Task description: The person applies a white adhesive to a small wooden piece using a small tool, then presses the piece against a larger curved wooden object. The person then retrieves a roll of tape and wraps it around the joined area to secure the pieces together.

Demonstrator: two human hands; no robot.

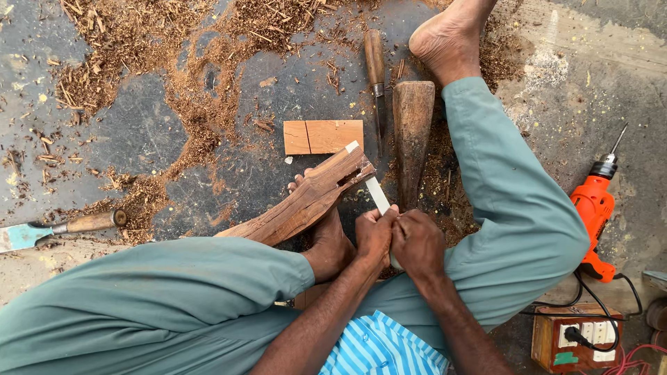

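While both hands work close to the body, the left hand (374, 232) and the right hand (417, 244) sit side by side, touching, each curled tight around the lower end of one pale flat blade (375, 191). Its far tip reaches into the notched end of a single reddish carved wood piece (306, 201), which lies slanted across the floor (139, 139) and is pinned under one bare foot (326, 239). Just right of the blade stands one dark wooden mallet (413, 132), lying lengthwise, with little room between it and the teal-clad leg (507, 194). Beyond the carved piece rests one small rectangular wood block (323, 136), apart from it by a narrow gap. One chisel with a wooden handle (375, 76) lies just left of the mallet's head, near the second bare foot (448, 38) at the floor's far edge. At the left edge lies another wooden-handled tool (62, 228) with a broad flat blade, well apart from the hands. By the right edge are one orange power drill (594, 215) and one wooden socket box (577, 337). Sawdust (201, 83) spreads over the far left, where the most open room lies.
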